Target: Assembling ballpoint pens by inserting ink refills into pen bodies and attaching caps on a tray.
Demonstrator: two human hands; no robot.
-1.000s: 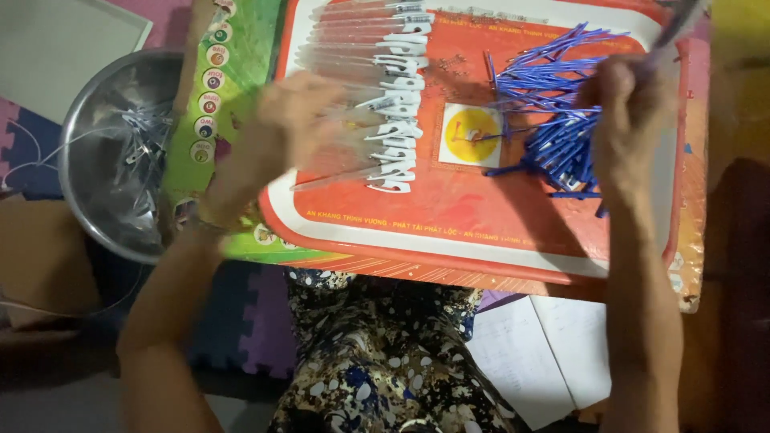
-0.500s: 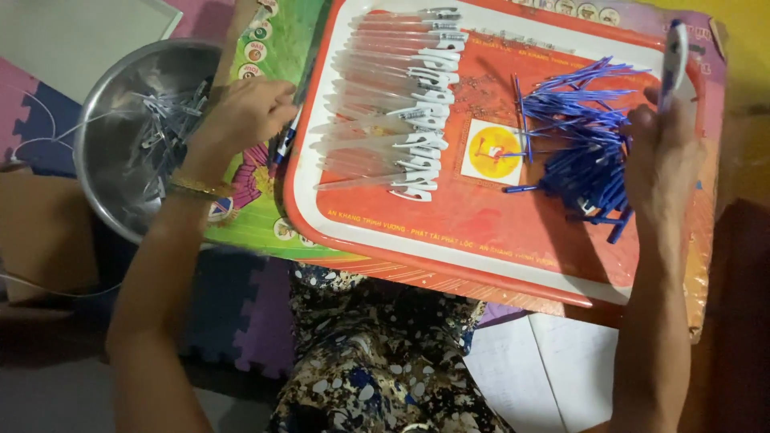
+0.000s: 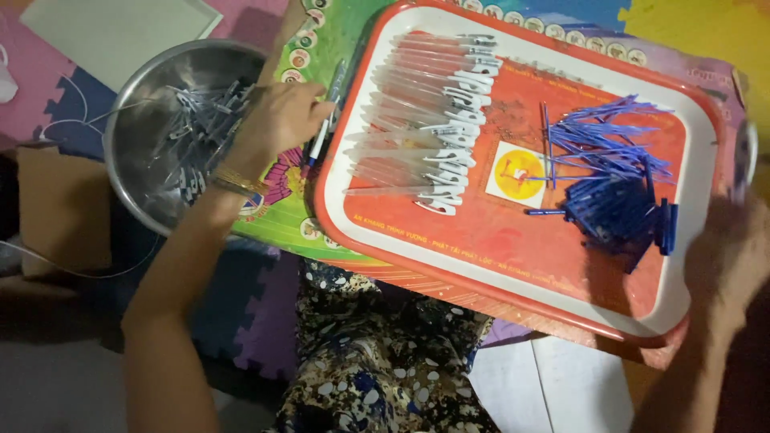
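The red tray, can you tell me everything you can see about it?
The red tray is a rounded rectangle, probably plastic, with a white band inside a raised red rim and a yellow picture in the middle. It lies tilted across a colourful board. A row of clear pen barrels lies on its left, a heap of blue refills on its right. The right hand is at its right edge.

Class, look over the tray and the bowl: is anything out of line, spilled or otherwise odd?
The clear pen barrels lie in a tidy row on the red tray, but the blue refills sit in a loose heap, with a few strays poking towards the middle. Nothing looks spilled off the tray.
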